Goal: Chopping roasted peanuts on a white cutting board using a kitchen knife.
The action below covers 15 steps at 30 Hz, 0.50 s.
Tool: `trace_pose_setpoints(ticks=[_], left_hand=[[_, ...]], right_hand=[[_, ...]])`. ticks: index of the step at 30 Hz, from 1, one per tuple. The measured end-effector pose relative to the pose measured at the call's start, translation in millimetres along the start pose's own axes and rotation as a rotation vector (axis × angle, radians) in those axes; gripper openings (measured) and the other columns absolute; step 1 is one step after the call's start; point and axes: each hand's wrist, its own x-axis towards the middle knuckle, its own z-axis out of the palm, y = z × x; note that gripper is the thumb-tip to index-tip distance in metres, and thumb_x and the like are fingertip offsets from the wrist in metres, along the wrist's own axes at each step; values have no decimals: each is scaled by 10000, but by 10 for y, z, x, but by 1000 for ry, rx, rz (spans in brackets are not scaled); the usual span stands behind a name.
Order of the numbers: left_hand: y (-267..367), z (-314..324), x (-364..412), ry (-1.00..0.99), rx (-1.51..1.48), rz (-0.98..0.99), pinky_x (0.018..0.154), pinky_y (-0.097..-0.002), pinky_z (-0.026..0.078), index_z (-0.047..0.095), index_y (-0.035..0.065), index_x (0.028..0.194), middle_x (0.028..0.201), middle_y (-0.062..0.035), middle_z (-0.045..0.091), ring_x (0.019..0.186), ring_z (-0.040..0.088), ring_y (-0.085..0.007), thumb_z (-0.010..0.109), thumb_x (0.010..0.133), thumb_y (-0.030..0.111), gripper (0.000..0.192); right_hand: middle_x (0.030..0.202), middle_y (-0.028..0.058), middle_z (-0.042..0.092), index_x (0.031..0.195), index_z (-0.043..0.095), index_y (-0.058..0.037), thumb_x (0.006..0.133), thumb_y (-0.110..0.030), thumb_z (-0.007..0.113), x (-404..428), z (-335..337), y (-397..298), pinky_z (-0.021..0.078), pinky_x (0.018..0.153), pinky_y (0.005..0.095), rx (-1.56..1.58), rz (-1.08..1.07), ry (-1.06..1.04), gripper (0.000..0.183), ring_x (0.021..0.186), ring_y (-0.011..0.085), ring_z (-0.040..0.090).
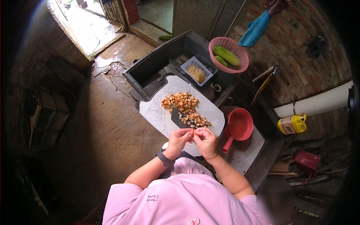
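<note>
My left hand (pixel 179 142) and my right hand (pixel 206 142) meet over the near edge of a white cutting board (pixel 154 112). Their fingertips pinch a small orange-brown piece (pixel 195 134) between them, mostly hidden by the fingers. Beyond them lies a pile of whole, orange-brown, seed-like pieces (pixel 181 101). Closer to my hands is a heap of smaller cut pieces (pixel 197 119), some pale and round. A dark, broad knife blade (pixel 177 118) rests flat on the board, partly under this heap; its handle cannot be made out.
The board lies across a dark sink (pixel 149 76) holding a clear plastic tub (pixel 197 70) of shredded food. A pink basket (pixel 243 56) with green gourds stands at its far corner. Right of the board are a red dipper (pixel 240 123), a tap (pixel 275 69) and a yellow bottle (pixel 291 124).
</note>
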Motion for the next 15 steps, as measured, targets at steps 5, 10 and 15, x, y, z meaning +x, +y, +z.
trace_pose_setpoints(ticks=[5,10,15], left_hand=[[-44,-47,20,-27,-145,-72,667,-218,471,599,-85,1077,887,-85,648,730,578,-108,536,909,83,246],[50,-55,20,-91,-324,-124,782,-256,484,562,-90,1131,985,-119,629,848,600,-154,464,947,158,324],[97,-117,20,-245,-718,-263,971,-349,447,447,-84,1248,1189,-205,550,1063,576,-266,350,970,253,448]], right_hand=[[821,99,664,824,636,34,748,42,642,-36,19,95,533,640,265,309,308,-13,76,685,147,642],[818,111,665,864,621,70,804,54,602,20,-42,65,545,656,263,601,537,-35,65,689,129,638],[805,101,653,842,614,32,799,23,643,84,-204,86,545,622,259,767,706,116,52,665,150,636]])
